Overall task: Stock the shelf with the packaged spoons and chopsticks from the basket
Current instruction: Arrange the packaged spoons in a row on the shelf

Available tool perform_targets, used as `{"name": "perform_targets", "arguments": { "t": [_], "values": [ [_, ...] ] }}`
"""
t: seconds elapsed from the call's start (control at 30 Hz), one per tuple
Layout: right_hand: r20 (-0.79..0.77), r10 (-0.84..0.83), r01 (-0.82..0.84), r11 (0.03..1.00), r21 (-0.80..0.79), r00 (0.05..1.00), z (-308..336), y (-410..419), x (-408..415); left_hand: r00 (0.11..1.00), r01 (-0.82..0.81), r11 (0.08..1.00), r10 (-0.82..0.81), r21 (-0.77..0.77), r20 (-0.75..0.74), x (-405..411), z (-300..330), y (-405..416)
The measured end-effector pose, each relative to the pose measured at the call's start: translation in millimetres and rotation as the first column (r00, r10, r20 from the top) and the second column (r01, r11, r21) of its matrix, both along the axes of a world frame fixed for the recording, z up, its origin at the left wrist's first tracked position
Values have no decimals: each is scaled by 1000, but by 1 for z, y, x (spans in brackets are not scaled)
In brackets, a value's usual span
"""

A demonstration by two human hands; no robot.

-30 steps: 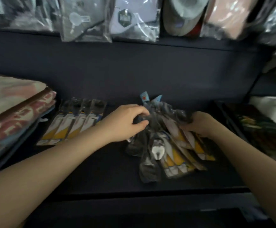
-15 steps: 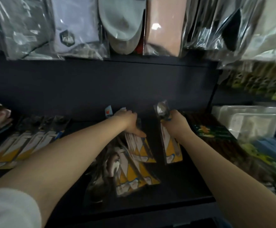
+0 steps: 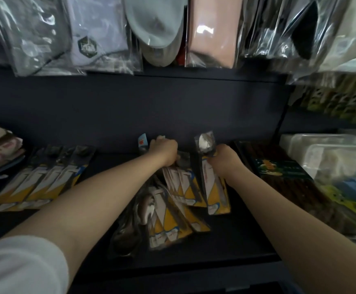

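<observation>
Packaged spoons (image 3: pixel 214 185), now split from the loose pile (image 3: pixel 172 211), are gripped by the right hand (image 3: pixel 225 160), the rest by the left hand (image 3: pixel 164 150), ready for neat shelving.

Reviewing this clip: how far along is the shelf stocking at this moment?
Done: a neat row of packs lies at the shelf's left. In hand: the left hand grips several packs, and the right hand holds one spoon pack beside them. Left: a loose pile at the front needs arranging. The basket is out of view.
</observation>
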State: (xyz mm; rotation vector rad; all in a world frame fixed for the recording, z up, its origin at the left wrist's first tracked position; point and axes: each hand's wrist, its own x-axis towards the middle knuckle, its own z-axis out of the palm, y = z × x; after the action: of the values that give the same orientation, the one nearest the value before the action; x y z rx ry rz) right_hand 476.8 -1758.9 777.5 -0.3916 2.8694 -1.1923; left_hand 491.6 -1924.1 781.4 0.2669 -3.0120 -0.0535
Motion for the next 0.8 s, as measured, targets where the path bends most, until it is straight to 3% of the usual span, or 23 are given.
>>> {"name": "perform_targets", "arguments": {
  "t": [0.2, 0.27, 0.3, 0.37, 0.4, 0.43, 0.47, 0.57, 0.7, 0.8],
  "values": [
    [2, -35, 35, 994, -106, 999, 5, 5, 16, 999, -16, 999, 19, 49, -50, -7, 4, 2],
    [-26, -41, 37, 988, -149, 999, 13, 9, 21, 981, 76, 953, -18, 292, -196, 2, 13, 1],
    [-37, -43, 36, 983, -180, 998, 17, 10, 25, 962, 131, 846, 18, 517, -273, 8, 19, 0],
    [-27, -18, 11, 965, -261, 999, 28, 8, 32, 933, 256, 369, 146, 894, -327, 23, 31, -5],
    [-19, 16, -21, 952, -307, 1000, 33, 4, 35, 928, 288, 158, 198, 945, -316, 32, 35, -8],
    [-10, 58, -58, 932, -357, 998, 39, 0, 38, 918, 312, 50, 241, 949, -314, 39, 39, -15],
    [6, 96, -85, 910, -405, 995, 44, -6, 41, 897, 336, 24, 298, 942, -327, 47, 43, -24],
    [62, 201, -142, 848, -510, 978, 62, -26, 55, 819, 403, 145, 384, 904, -427, 70, 54, -63],
    [168, 317, -177, 815, -552, 933, 66, -70, 72, 799, 223, 629, 320, 745, -509, 102, 36, -131],
    [208, 331, -190, 844, -501, 921, 59, -110, 78, 850, 152, 700, 268, 698, -454, 117, 14, -166]
  ]
}}
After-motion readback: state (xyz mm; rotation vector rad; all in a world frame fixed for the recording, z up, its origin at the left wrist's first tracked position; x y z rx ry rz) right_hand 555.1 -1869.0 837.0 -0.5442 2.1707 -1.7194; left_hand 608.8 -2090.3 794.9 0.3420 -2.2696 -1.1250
